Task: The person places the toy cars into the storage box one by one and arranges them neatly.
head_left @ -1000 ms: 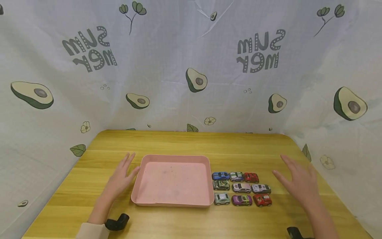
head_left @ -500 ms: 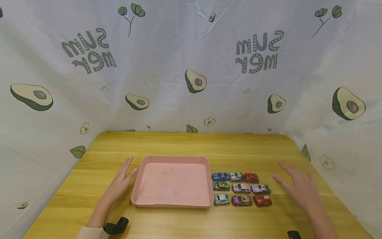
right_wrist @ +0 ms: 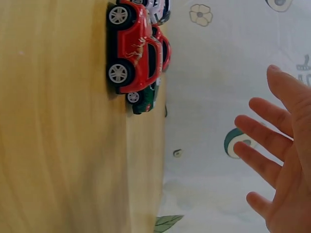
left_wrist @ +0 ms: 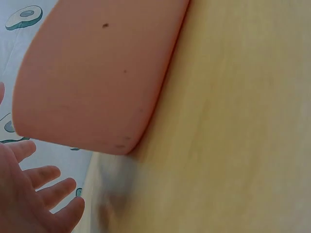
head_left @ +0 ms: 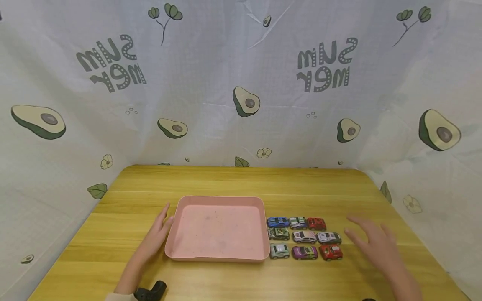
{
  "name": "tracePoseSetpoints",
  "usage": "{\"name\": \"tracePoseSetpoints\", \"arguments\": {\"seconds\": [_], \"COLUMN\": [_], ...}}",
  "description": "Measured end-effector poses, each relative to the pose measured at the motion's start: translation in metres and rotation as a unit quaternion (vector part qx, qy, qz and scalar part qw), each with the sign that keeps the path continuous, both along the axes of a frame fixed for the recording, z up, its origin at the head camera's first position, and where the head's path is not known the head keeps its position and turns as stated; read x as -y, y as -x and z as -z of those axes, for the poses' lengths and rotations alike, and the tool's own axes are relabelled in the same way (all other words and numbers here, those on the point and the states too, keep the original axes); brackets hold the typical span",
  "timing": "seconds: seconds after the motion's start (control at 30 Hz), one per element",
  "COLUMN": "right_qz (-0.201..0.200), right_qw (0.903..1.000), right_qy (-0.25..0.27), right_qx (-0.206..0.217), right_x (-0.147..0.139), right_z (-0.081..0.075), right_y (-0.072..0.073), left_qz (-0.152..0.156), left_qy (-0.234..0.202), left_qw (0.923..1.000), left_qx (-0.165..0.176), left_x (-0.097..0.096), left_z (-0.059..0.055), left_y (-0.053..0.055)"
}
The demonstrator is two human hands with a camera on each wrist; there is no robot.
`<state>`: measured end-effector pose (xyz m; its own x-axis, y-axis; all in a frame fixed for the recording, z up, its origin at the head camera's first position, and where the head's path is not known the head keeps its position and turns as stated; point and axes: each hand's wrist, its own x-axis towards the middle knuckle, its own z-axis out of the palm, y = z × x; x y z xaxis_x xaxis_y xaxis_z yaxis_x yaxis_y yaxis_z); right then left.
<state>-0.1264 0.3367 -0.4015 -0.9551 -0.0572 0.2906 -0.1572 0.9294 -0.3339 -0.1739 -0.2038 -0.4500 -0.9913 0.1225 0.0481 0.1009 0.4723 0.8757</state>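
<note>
- Holding nothing, the right hand (head_left: 380,246) hangs at the lower right of the frame, thumb and fingers spread wide, near the red toy car (head_left: 331,252) ending the front row.
- At lower left, the left hand (head_left: 152,240), also without a load, extends its fingers just beside the left wall of the pink tray (head_left: 220,234); contact there I cannot tell.
- Left along the front row, right of lower centre, come the purple toy car (head_left: 305,252) and grey-green toy car (head_left: 280,251). All look light and hard-shelled; glossy paint may slip and wheels may roll, so pinch the near and far flanks.
- Filling the lower centre, the tray seems thin, stiff plastic, probably easiest by opposite rims.
- Middle row: camouflage car (head_left: 278,233) close against the tray's right wall, white car (head_left: 304,237), silver car (head_left: 329,238). The camouflage one's left end likely leaves little finger room.
- Back row: blue car (head_left: 278,222), white-and-green car (head_left: 298,223), red-and-black car (head_left: 316,223), closely spaced; flanks again seem better than ends.
- Across the upper frame, an avocado-print curtain (head_left: 211,92).
</note>
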Motion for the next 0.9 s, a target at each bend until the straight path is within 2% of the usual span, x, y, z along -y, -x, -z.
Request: {"name": "tracePoseSetpoints", "arguments": {"seconds": [0.3, 0.67, 0.8, 0.9], "right_qz": [-0.014, -0.02, -0.004, 0.003], "right_qw": [0.9984, 0.9935, 0.9886, 0.9851], "right_qy": [0.029, 0.077, 0.097, 0.105], "right_qx": [0.047, 0.081, 0.115, 0.136], "right_x": [0.002, 0.014, 0.018, 0.02], "right_z": [0.012, 0.027, 0.03, 0.032], "right_y": [-0.009, -0.014, -0.017, -0.017], "left_qz": [0.005, -0.026, -0.026, -0.037], "left_qy": [-0.036, -0.064, -0.085, -0.091], "left_qw": [0.9988, 0.9975, 0.9961, 0.9951], "left_qx": [0.032, 0.013, 0.0, 0.01], "left_x": [-0.008, -0.015, -0.018, -0.019], "left_z": [0.003, 0.009, 0.012, 0.012], "left_y": [-0.004, -0.001, 0.0, -0.001]}}
